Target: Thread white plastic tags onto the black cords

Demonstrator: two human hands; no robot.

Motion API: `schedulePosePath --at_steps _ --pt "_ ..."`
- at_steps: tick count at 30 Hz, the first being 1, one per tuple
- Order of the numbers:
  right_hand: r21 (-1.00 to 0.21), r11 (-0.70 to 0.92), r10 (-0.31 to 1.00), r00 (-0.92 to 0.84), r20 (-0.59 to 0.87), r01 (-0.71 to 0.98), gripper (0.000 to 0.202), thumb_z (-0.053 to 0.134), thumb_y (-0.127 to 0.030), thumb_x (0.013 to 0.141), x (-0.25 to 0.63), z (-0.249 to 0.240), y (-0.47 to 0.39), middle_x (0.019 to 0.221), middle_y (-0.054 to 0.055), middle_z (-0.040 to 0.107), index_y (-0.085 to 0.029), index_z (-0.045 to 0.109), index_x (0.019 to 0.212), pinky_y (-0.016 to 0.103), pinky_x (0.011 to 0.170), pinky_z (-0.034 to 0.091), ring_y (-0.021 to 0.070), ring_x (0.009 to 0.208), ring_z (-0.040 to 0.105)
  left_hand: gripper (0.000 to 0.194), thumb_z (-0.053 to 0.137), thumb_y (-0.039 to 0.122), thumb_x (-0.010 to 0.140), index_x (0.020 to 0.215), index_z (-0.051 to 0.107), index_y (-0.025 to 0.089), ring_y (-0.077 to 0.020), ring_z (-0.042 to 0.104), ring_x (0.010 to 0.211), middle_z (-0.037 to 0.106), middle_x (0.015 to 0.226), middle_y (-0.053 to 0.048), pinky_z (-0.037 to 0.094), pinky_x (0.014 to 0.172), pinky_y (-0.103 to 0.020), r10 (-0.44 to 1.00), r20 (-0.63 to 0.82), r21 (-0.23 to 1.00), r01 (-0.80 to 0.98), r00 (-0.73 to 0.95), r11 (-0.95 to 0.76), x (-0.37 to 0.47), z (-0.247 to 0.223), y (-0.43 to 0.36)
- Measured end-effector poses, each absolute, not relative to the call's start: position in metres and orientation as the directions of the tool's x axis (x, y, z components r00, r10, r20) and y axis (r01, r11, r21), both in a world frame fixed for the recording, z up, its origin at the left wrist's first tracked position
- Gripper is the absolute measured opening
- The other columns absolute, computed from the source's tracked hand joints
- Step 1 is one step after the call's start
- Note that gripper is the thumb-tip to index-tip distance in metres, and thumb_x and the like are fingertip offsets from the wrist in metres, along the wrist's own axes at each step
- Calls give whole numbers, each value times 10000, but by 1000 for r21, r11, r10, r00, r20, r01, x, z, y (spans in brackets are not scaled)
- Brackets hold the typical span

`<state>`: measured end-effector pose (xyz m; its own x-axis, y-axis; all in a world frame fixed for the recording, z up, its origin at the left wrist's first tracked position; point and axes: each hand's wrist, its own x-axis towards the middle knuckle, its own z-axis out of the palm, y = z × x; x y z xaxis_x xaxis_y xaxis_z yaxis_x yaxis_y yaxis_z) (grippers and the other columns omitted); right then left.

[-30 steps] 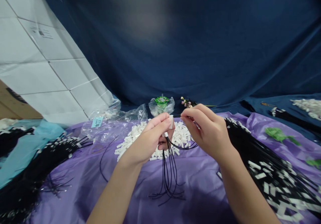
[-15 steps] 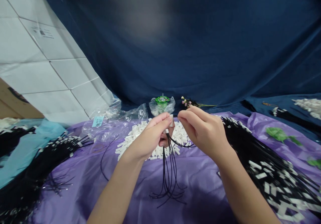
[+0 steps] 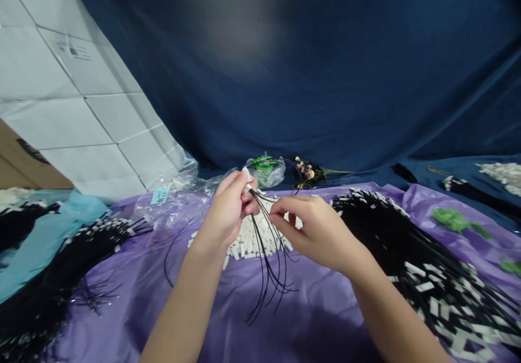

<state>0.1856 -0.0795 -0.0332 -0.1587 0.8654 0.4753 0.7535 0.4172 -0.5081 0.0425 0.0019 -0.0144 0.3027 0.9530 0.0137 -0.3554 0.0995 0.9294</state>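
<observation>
My left hand (image 3: 228, 208) is closed around small white tabs (image 3: 247, 176) at the ends of several thin black cords (image 3: 266, 271), which hang down in a loose bundle. To its right, my right hand (image 3: 315, 227) pinches a black cord from that bunch between thumb and fingertips. Another thin dark strand arcs behind the hands. Just below and beyond them, a heap of small white pieces (image 3: 248, 241) lies on the purple sheet (image 3: 317, 314), partly covered by my hands.
Bundles of white-tipped black cords lie left (image 3: 52, 276) and right (image 3: 378, 227). Loose white tabs (image 3: 443, 292) rest on the right bundle. Behind are a clear plastic bag (image 3: 183, 205), a green spool (image 3: 264, 162), artificial flowers (image 3: 307, 169) and a blue curtain (image 3: 305, 81).
Both hands have shifted left with the cords. My right hand has come down and now pinches a cord; before, it was raised beside the white tab. The hanging cords have swung.
</observation>
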Motion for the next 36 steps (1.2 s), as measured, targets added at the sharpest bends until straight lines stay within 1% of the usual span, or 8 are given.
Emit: schedulePosePath --at_steps 8,12,14,18,24,29,33,36 --pt "-612 375 885 -73 460 697 115 498 -183 899 185 -37 -73 644 -30 536 -182 536 791 219 518 303 80 550 449 190 552 273 898 770 476 155 -15 313 404 351 595 64 274 403 -156 970 18 941 -331 242 65 44 -14 1" --pt "-897 361 927 9 375 255 90 497 -291 936 194 -33 -71 556 -86 405 -207 480 909 189 420 286 67 438 385 208 555 279 898 754 463 160 -18 308 419 344 603 58 275 403 -156 976 63 951 -309 207 4 45 -15 4" --pt "-939 343 939 18 343 -34 114 523 -321 926 204 -29 -71 585 -81 451 -214 485 941 188 393 317 65 412 410 207 530 268 911 749 460 160 -20 314 425 354 613 51 273 396 -157 976 83 958 -287 203 -22 45 -17 5" --pt "-843 444 896 137 423 -303 160 489 -353 896 230 -19 -76 814 21 625 -215 571 901 217 385 361 112 537 561 212 521 257 916 741 467 152 -18 323 445 377 658 35 263 388 -154 967 91 965 -262 236 -26 46 -21 6" --pt "-710 633 753 460 471 -309 337 532 -547 875 248 -14 -79 842 17 657 -263 687 968 222 392 350 121 600 565 228 524 290 920 745 481 150 -12 314 454 405 709 19 258 387 -156 949 94 971 -238 301 -21 50 -26 1" --pt "-504 790 584 679 444 -350 209 707 -424 818 245 -7 -77 596 -60 462 -225 664 768 179 364 356 49 440 404 227 528 271 916 731 466 154 -13 303 472 427 746 6 246 392 -157 942 70 981 -196 329 -5 53 -24 -7" --pt "-332 812 584 646 492 -481 153 794 -232 754 252 2 -86 701 -78 530 -228 647 799 141 639 528 21 600 533 241 514 276 919 721 440 161 -19 286 470 415 725 15 239 393 -160 930 61 988 -157 361 -4 52 -21 -10" --pt "-387 769 638 567 521 -508 272 842 -174 685 252 2 -91 684 -86 505 -238 672 888 72 541 474 -6 556 483 246 500 297 922 728 421 168 -23 276 468 398 696 26 232 396 -159 906 65 990 -142 419 -5 50 -20 -10"
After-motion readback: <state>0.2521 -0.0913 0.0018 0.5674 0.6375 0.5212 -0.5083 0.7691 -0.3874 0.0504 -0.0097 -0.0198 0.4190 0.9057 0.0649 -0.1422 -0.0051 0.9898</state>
